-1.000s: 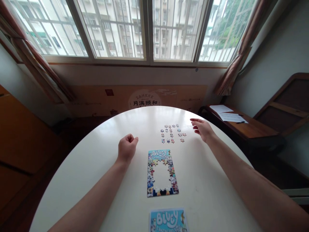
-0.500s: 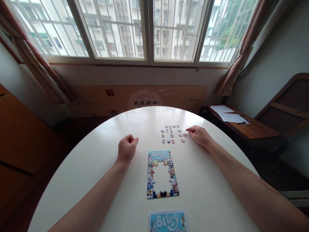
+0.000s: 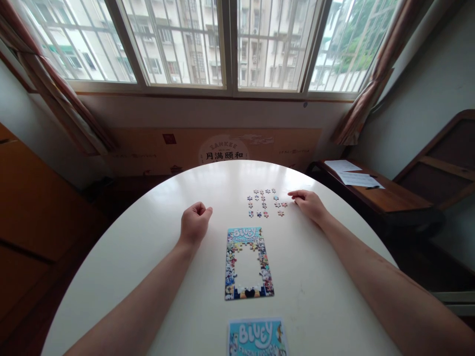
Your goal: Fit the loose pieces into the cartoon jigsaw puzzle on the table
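My left hand (image 3: 195,221) rests on the white table as a closed fist, with nothing showing in it. To the right of the loose pieces is my right hand (image 3: 308,203), its index finger stretched out and pointing left, nothing held. Several small jigsaw pieces (image 3: 263,199) lie spread in loose rows between the hands, towards the far side. Nearer me lies a Bluey jigsaw frame (image 3: 230,277), its border filled with colourful characters and its middle showing bare table. A blue Bluey picture sheet (image 3: 256,338) is cut off by the bottom of the view.
Both arms lie over the round white table (image 3: 122,257). Beyond its far edge stands a printed orange board (image 3: 148,148) under the barred windows. At right, a wooden side table (image 3: 388,198) carries papers (image 3: 358,179) and dark pens.
My right hand has shifted slightly right, its fingertip a little farther from the loose pieces. The left fist stays put. The whole view has tilted slightly.
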`<state>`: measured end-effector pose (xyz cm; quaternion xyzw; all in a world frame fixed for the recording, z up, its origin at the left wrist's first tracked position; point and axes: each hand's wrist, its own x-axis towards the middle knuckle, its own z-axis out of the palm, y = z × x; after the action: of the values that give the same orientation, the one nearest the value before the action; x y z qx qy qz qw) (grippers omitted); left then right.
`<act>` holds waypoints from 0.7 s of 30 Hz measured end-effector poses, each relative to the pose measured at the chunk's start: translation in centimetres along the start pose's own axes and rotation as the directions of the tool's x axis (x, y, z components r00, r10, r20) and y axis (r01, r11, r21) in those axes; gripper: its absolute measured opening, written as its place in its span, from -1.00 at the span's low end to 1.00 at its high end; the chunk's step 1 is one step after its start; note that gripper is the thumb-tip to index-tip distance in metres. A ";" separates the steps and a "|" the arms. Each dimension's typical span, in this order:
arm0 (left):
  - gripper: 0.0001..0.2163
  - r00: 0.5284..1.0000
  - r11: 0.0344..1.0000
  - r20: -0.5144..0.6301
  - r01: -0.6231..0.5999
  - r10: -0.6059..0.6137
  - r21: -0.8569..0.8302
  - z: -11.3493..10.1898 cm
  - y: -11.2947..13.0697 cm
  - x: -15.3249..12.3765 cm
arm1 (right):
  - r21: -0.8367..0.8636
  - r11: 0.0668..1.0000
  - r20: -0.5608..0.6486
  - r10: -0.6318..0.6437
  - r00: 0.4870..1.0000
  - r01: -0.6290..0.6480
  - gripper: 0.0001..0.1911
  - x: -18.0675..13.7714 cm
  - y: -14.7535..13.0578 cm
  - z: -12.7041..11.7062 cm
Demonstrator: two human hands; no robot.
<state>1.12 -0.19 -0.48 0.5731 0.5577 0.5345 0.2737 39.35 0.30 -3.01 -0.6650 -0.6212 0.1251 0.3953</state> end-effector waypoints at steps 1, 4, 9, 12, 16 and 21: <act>-0.63 1.000 1.000 0.000 0.000 0.000 -0.002 0.0 0.0 0.0 | -0.003 1.000 -0.001 -0.005 1.000 0.005 -0.65 0.0 0.0 0.0; -0.64 1.000 1.000 0.000 0.002 -0.002 -0.002 0.0 0.1 0.0 | -0.030 0.999 0.009 -0.032 0.999 0.032 -0.69 -0.1 -0.2 -0.1; -0.64 1.000 1.000 -0.006 0.010 -0.010 -0.004 0.1 0.2 -0.1 | -0.092 0.991 0.066 -0.093 0.994 0.099 -0.75 -0.5 -0.9 -0.5; -0.66 1.000 1.000 -0.003 0.009 -0.009 -0.027 0.3 0.2 -0.1 | -0.122 0.985 0.082 -0.111 0.990 0.120 -0.77 -0.7 -1.1 -0.8; -0.66 1.000 0.999 0.003 -0.002 0.002 -0.049 0.7 0.2 -0.2 | -0.148 0.985 0.088 -0.077 0.993 0.090 -0.75 -0.8 -1.0 -1.1; -0.66 0.999 0.995 -0.028 -0.047 0.045 -0.088 1.3 -0.1 0.0 | -0.154 0.988 0.021 -0.026 0.999 0.029 -0.69 -1.0 -0.7 -1.1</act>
<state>2.32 0.22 -0.91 0.5661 0.5234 0.5723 0.2795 39.35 -1.14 -2.10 -0.6837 -0.6418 0.0774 0.3385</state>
